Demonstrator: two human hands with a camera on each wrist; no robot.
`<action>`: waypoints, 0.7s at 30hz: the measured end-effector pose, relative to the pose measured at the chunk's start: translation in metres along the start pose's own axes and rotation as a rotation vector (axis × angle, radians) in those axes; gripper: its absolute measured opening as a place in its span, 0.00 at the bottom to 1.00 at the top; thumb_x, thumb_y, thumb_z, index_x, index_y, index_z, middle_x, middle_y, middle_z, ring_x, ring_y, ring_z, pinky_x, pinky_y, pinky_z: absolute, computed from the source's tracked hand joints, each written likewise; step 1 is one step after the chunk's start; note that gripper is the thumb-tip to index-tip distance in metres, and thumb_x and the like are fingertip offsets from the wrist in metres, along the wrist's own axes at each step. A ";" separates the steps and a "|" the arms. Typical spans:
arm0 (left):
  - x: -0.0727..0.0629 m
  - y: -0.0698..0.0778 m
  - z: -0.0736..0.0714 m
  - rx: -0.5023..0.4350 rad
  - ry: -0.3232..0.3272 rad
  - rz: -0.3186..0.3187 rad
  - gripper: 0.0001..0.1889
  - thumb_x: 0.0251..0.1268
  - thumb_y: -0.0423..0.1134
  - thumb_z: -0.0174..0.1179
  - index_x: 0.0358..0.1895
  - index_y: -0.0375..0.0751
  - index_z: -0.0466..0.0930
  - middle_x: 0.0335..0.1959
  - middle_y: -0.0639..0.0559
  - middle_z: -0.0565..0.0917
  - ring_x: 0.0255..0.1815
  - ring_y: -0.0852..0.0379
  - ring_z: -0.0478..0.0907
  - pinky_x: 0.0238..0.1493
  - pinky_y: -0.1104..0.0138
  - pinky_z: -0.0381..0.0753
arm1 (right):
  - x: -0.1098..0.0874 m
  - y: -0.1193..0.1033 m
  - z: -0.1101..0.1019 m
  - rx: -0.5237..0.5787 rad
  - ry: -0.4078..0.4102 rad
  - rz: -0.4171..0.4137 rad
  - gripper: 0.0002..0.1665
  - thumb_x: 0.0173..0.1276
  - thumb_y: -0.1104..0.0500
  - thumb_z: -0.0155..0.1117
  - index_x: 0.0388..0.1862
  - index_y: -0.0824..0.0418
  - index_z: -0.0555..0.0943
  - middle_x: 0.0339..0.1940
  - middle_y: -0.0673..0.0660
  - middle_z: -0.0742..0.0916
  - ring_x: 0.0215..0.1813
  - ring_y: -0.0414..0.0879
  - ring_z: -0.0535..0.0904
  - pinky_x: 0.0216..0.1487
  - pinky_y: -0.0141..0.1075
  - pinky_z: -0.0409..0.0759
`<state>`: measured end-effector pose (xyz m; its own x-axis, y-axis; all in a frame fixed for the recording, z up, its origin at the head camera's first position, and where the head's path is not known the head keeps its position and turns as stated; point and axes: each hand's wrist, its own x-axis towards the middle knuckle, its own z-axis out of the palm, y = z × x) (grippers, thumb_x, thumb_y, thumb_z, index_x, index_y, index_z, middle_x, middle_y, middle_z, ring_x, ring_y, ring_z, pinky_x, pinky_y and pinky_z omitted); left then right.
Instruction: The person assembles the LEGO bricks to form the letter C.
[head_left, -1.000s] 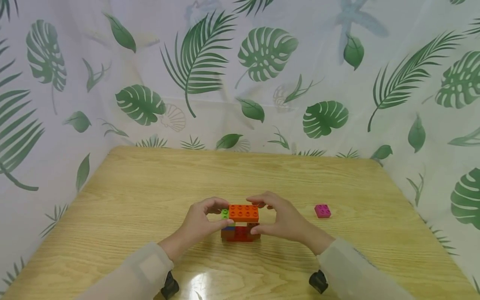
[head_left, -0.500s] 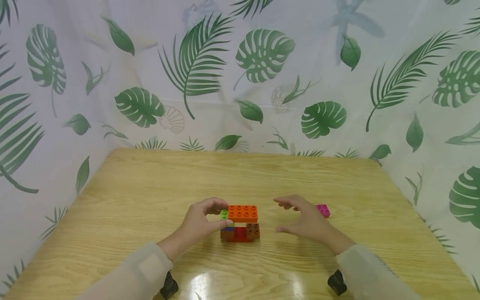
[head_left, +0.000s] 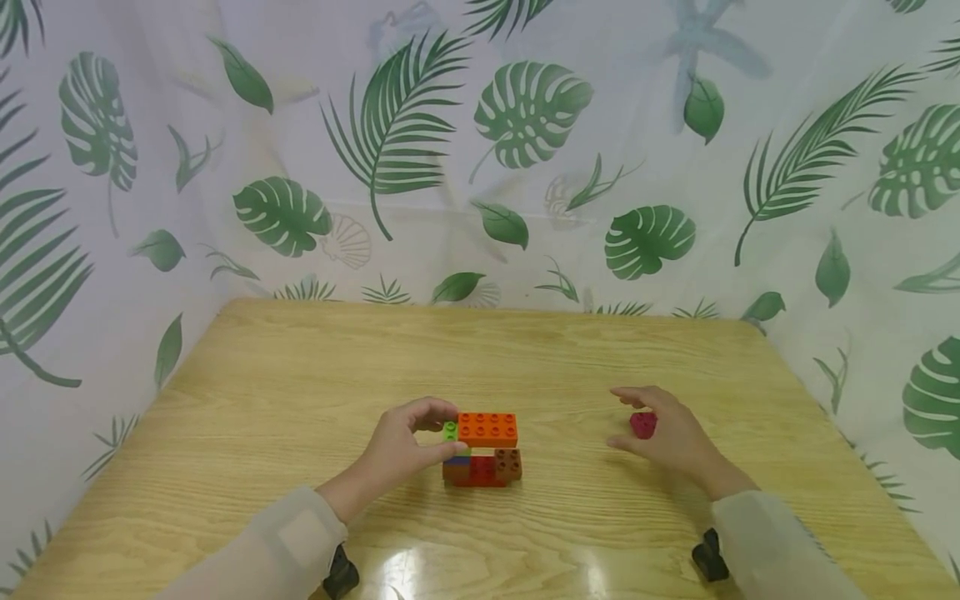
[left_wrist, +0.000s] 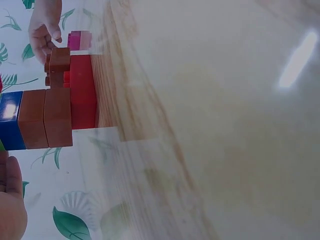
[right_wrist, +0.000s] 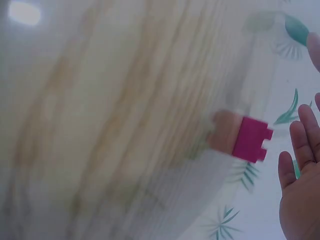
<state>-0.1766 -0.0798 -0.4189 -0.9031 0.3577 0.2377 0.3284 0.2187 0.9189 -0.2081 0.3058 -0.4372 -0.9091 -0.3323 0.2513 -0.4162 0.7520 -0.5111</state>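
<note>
A small building-block structure (head_left: 483,472) stands on the table in the head view. An orange eight-stud brick (head_left: 487,429) tops it, beside a light green brick (head_left: 450,431). Below come a blue brick (left_wrist: 10,112), brown bricks (left_wrist: 45,118) and a long red brick (left_wrist: 83,92), clearest in the left wrist view. My left hand (head_left: 412,437) pinches the structure's upper left end between thumb and fingers. Off to the right, my right hand (head_left: 671,433) has thumb and fingers spread either side of a magenta brick (right_wrist: 251,140), holding nothing; the hand partly covers that brick in the head view.
The wooden table (head_left: 360,350) extends around both hands. Behind and beside it hangs a white sheet printed with green leaves (head_left: 536,117). Each wrist carries a black camera mount, such as the right one (head_left: 709,556).
My right hand has left the structure and moved right to the magenta brick, uncovering the brown brick at the structure's right end. My left hand keeps its grip in place.
</note>
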 end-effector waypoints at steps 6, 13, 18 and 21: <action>0.000 0.000 0.000 -0.012 0.002 -0.005 0.17 0.55 0.36 0.70 0.48 0.39 0.80 0.47 0.49 0.82 0.48 0.51 0.77 0.54 0.51 0.75 | -0.003 0.014 -0.007 -0.092 -0.006 0.021 0.43 0.51 0.46 0.77 0.62 0.66 0.74 0.52 0.65 0.80 0.52 0.62 0.74 0.52 0.59 0.72; -0.001 -0.001 0.001 -0.020 0.006 0.003 0.17 0.56 0.35 0.70 0.49 0.38 0.80 0.47 0.48 0.82 0.48 0.51 0.77 0.53 0.52 0.76 | -0.006 0.025 -0.012 -0.047 -0.041 0.041 0.41 0.51 0.51 0.78 0.60 0.69 0.74 0.51 0.68 0.80 0.52 0.63 0.75 0.47 0.54 0.78; 0.000 -0.001 0.000 -0.017 0.001 0.001 0.17 0.55 0.36 0.70 0.49 0.39 0.80 0.47 0.49 0.82 0.48 0.51 0.77 0.54 0.52 0.75 | -0.010 0.033 -0.013 0.017 -0.074 0.091 0.38 0.53 0.56 0.77 0.59 0.72 0.73 0.53 0.70 0.78 0.49 0.63 0.78 0.47 0.53 0.79; 0.000 -0.001 0.000 -0.012 0.000 -0.001 0.17 0.56 0.37 0.70 0.49 0.39 0.80 0.47 0.49 0.82 0.48 0.51 0.77 0.54 0.52 0.75 | -0.012 0.034 -0.014 0.004 -0.097 0.138 0.35 0.56 0.56 0.75 0.58 0.71 0.74 0.52 0.70 0.79 0.49 0.63 0.78 0.48 0.55 0.78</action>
<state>-0.1765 -0.0801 -0.4202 -0.9034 0.3575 0.2369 0.3242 0.2077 0.9229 -0.2113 0.3425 -0.4461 -0.9551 -0.2797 0.0979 -0.2872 0.7923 -0.5383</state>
